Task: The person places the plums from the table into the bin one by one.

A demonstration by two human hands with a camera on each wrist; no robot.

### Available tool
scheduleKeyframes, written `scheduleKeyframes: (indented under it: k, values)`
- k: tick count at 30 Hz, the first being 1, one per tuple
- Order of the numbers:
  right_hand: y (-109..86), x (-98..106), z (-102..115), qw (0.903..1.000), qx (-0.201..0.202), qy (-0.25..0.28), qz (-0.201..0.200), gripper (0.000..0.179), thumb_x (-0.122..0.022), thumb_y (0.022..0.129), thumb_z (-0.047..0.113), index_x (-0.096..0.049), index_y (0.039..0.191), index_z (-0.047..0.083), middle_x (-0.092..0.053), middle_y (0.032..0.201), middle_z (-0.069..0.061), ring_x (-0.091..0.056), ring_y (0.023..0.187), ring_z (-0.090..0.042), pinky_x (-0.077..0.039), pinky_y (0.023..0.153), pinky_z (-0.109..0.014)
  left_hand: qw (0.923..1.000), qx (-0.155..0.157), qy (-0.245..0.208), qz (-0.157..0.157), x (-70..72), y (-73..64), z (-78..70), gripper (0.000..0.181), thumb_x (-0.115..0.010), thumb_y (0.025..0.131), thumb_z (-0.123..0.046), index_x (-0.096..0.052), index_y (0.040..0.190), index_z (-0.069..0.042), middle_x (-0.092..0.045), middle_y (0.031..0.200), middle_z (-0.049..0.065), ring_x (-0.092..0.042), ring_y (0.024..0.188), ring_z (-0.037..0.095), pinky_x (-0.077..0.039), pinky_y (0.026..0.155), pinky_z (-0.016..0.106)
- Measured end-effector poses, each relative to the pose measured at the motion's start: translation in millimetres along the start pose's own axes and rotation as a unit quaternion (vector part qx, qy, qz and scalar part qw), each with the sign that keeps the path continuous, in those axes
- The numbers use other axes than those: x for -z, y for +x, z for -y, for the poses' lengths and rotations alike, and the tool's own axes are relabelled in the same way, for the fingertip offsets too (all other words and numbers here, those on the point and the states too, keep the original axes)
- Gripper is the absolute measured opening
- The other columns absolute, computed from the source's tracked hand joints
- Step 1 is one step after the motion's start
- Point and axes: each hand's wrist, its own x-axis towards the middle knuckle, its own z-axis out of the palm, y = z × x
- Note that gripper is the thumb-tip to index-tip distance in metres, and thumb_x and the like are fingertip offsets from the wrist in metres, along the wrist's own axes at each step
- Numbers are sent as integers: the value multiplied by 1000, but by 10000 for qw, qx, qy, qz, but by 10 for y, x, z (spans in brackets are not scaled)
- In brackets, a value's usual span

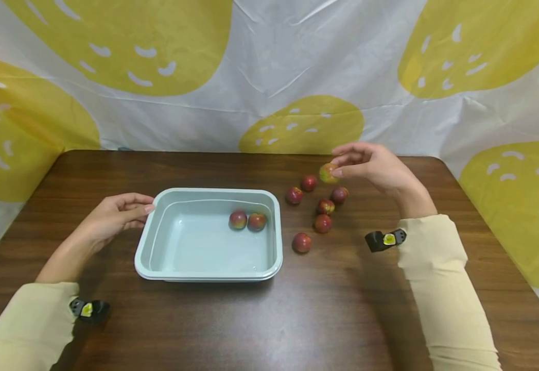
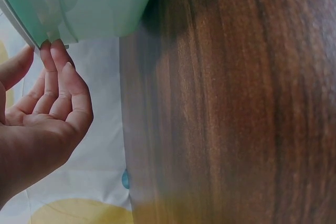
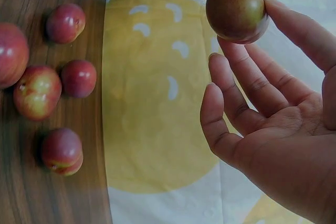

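My right hand (image 1: pixel 375 167) holds a yellow-green and reddish plum (image 1: pixel 328 173) between thumb and fingertips, raised above the far part of the table. In the right wrist view this held plum (image 3: pixel 236 11) shows whole, with the ring and little fingers curled loosely below it. On the left, my left hand (image 1: pixel 114 216) pinches the rim of a pale blue-green plastic basin (image 1: pixel 209 274), thumb above and fingers beneath. Two red plums (image 1: pixel 238 220) lie together in the basin's right half. Several more plums (image 1: pixel 302 242) are scattered on the table right of the basin.
The dark wood-grain table (image 1: pixel 250 330) carries everything. A white cloth (image 1: pixel 292 62) with yellow fruit shapes hangs behind its far edge and along both sides. Black straps with small devices (image 1: pixel 389 238) sit at both sleeve cuffs.
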Motion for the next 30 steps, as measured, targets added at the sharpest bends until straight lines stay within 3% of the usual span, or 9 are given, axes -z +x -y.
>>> scheduleKeyframes:
  k: [19,30]
  values:
    - [130,-263,258,9985,469,-132,245,38,-67,81,1,-54,116,-3,-67,93,-6,-64,85,-18,-48,81,-28,9999,-107,-72,-20,-13,-3,-9,43,-57,91,-15,-43,117,16,-64,84,-10,-60,76,7,-52,68,24]
    - [162,-473,363,9981,441,-48,418,42,-69,78,1,-53,117,-2,-66,94,-8,-63,85,-18,-49,80,-29,10000,-73,-49,-31,-10,-5,-7,44,-57,91,-14,-42,118,17,-63,83,-9,-60,76,7,-52,68,24]
